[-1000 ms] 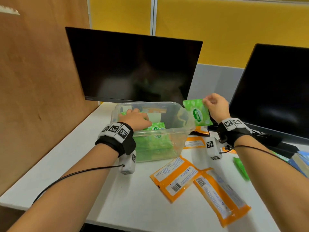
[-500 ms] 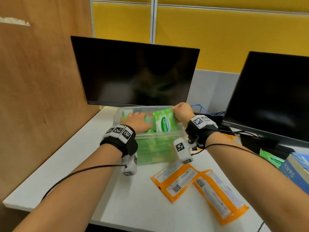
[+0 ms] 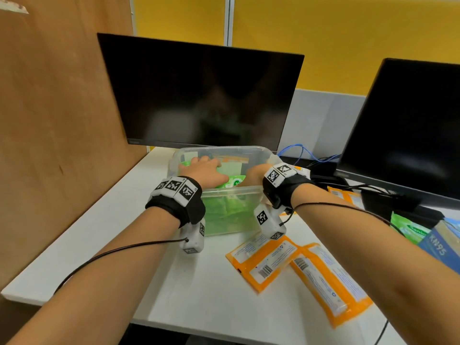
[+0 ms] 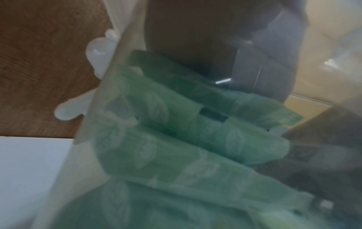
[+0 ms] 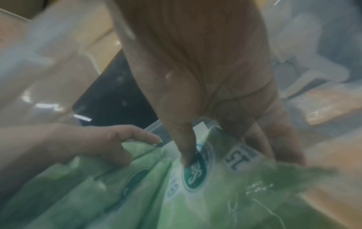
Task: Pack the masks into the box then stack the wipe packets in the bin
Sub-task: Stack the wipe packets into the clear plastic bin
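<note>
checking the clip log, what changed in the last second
The right hand carried a green wipe packet from beside the bin leftward and down into it, onto the stacked packets, and still grips it. The left hand stayed in the bin on the stack. The orange packets on the desk did not move.

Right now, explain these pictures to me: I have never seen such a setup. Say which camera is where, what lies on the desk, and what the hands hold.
No machine here: a person works bare-handed, wearing one camera on the head and one on each wrist. The head view looks down at a white desk. Both hands are inside a clear plastic bin of green wipe packets. The left hand rests on the stack. The right hand, seen close in its wrist view, pinches the top packet. Orange packets lie beside the bin; a blue box sits at the right edge.
</note>
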